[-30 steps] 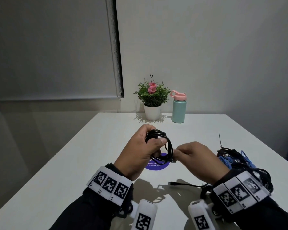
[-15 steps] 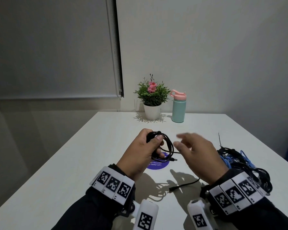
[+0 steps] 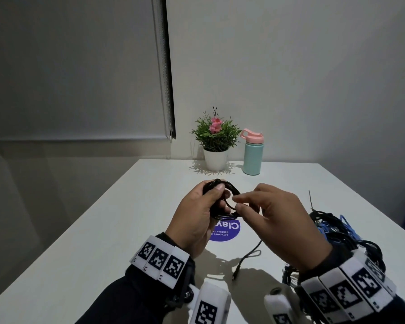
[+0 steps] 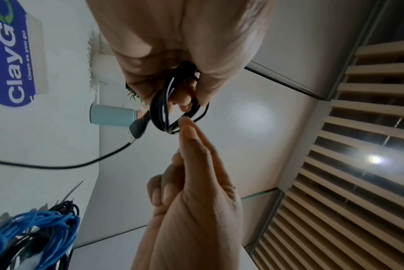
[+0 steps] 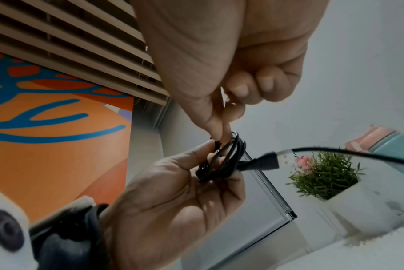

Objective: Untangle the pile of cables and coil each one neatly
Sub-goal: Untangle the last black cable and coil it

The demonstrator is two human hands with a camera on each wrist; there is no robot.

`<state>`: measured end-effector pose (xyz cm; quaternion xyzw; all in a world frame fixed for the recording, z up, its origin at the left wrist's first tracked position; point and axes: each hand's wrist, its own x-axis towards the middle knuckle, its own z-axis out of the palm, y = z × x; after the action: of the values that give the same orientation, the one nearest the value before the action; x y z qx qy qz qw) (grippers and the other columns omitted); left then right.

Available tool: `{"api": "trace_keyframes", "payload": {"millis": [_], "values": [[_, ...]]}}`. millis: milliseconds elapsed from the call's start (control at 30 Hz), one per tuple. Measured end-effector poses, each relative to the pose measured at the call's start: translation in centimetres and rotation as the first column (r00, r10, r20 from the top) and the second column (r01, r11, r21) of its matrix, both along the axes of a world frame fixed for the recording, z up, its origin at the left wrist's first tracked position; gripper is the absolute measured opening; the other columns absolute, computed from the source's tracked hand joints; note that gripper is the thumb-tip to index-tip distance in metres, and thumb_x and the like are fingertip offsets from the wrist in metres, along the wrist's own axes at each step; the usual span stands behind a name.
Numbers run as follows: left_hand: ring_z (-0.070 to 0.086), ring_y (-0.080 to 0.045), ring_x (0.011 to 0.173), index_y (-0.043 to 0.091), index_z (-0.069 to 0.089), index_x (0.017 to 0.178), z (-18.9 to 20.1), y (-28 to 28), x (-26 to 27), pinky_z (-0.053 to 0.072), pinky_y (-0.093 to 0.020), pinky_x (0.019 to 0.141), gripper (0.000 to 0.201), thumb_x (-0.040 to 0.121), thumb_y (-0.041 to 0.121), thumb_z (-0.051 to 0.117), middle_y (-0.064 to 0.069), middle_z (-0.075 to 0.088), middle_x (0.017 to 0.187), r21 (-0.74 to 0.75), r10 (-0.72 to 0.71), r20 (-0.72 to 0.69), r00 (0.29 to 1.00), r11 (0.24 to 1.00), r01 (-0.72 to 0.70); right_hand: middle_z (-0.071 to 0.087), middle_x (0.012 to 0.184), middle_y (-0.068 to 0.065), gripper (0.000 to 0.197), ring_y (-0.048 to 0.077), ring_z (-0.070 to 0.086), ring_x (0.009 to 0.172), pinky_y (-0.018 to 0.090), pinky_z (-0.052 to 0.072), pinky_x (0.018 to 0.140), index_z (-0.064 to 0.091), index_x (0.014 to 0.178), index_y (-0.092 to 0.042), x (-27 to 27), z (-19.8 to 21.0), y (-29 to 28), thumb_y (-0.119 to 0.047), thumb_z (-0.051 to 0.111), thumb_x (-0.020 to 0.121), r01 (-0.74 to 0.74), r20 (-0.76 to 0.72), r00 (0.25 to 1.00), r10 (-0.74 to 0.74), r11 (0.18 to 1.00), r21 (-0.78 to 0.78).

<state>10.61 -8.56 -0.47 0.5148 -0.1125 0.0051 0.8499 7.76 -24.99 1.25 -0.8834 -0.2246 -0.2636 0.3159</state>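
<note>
My left hand holds a small coil of black cable above the white table, thumb across the top. In the left wrist view the black cable coil hangs from those fingers, and a USB plug juts from it. My right hand pinches a strand on the coil's right side; the right wrist view shows its fingertips on the black cable coil. A tangled pile of blue and black cables lies at the right, partly behind my right wrist.
A loose black cable lies on the table under my right hand; the hand hides its far end. A round purple sticker sits under the coil. A potted plant and a teal bottle stand at the far edge.
My right hand let go of the coil's lower right, opened and lifted, and now pinches the coil's right side again. The loose cable end on the table has shifted towards me.
</note>
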Motion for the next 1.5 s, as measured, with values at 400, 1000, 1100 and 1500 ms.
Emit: {"api": "trace_keyframes", "payload": {"millis": [400, 1000, 1100, 1500], "values": [[0.046, -0.012, 0.053, -0.002, 0.067, 0.112, 0.5, 0.5, -0.6, 0.051, -0.028, 0.058, 0.026, 0.092, 0.000, 0.049, -0.012, 0.061, 0.081, -0.056, -0.192, 0.010, 0.981, 0.980, 0.193, 0.060, 0.076, -0.006, 0.017, 0.004, 0.056, 0.071, 0.016, 0.043, 0.073, 0.059, 0.076, -0.011, 0.5, 0.0, 0.0, -0.019, 0.066, 0.089, -0.131, -0.354, 0.895, 0.271, 0.919, 0.372], [0.051, -0.001, 0.065, 0.019, 0.069, 0.102, 0.9, 1.8, -0.5, 0.040, -0.016, 0.066, 0.023, 0.105, 0.018, 0.046, 0.020, 0.056, 0.065, 0.719, -0.095, 0.305, 0.947, 0.675, -0.164, 0.037, 0.058, -0.006, 0.035, 0.013, 0.037, 0.055, 0.028, 0.032, 0.062, 0.055, 0.059, -0.022, 1.4, 0.5, -1.8, -0.037, 0.065, 0.089, -0.205, -0.346, 0.734, 0.584, 0.677, 0.706], [0.051, 0.000, 0.066, 0.023, 0.065, 0.098, 0.8, 2.8, 0.1, 0.040, -0.018, 0.066, 0.014, 0.102, 0.031, 0.054, 0.024, 0.057, 0.068, 0.752, -0.074, 0.390, 0.918, 0.601, -0.271, 0.041, 0.062, -0.002, 0.032, 0.015, 0.042, 0.057, 0.033, 0.041, 0.070, 0.050, 0.066, -0.017, 1.3, 0.6, -1.8, -0.033, 0.064, 0.089, -0.206, -0.292, 0.643, 0.708, 0.527, 0.825], [0.074, -0.029, 0.088, 0.001, 0.059, 0.099, 0.9, 3.3, -0.1, 0.054, -0.024, 0.077, 0.004, 0.098, 0.004, 0.058, -0.012, 0.071, 0.084, 0.486, -0.213, 0.150, 0.965, 0.866, 0.115, 0.062, 0.057, -0.018, 0.010, -0.002, 0.052, 0.050, 0.006, 0.036, 0.050, 0.076, 0.085, -0.022, 2.5, 0.5, -3.7, -0.027, 0.068, 0.091, -0.069, -0.082, 0.989, 0.122, 0.880, 0.470]]}}
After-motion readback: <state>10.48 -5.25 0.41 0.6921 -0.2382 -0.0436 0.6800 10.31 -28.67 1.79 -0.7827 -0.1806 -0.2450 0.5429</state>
